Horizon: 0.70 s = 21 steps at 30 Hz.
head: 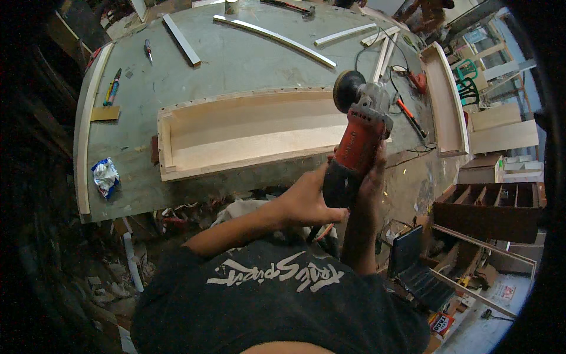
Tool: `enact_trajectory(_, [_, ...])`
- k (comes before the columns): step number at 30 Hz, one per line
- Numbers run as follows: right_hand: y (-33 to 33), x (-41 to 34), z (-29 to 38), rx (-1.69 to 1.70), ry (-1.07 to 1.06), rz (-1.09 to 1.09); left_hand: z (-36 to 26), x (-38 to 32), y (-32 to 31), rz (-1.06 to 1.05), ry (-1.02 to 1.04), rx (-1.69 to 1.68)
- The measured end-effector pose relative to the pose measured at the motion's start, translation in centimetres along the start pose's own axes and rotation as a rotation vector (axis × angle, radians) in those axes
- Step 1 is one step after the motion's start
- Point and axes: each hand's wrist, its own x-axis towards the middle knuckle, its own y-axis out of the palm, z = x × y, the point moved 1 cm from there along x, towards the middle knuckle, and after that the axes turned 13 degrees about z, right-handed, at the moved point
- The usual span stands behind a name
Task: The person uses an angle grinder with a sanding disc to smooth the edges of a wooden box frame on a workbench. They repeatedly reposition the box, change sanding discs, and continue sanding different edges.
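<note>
An angle grinder with a red and black body and a round disc pad is held upright in front of me. My left hand grips the near, black end of its body from the left. Around the right side of the body is my right hand, its fingers partly hidden by the tool. Behind the grinder, a long shallow wooden box frame lies on the green-grey worktable; the grinder covers its right end.
Wooden strips, a screwdriver, a crumpled packet and an orange-handled tool with cables nearby lie on the table. Another wooden box stands at the right edge. A dark shelf unit and a black chair are to the right.
</note>
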Motion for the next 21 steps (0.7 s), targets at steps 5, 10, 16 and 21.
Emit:
enact_trajectory(5, [-0.1, 0.1, -0.7, -0.070, -0.101, 0.145, -0.2, 0.0, -0.1, -0.020, 0.065, -0.046])
enact_trajectory(10, [-0.6, -0.4, -1.3, -0.050, -0.152, 0.099, 0.1, -0.6, 0.4, -0.022, 0.099, 0.017])
enact_trajectory(16, [-1.0, -2.2, -1.1, 0.050, -0.197, 0.219, 0.2, -1.1, 1.4, -0.010, 0.173, 0.112])
enact_trajectory(21, [-1.1, -2.3, -1.8, 0.064, -0.160, 0.311, 0.3, -1.1, 1.3, -0.047, 0.221, 0.157])
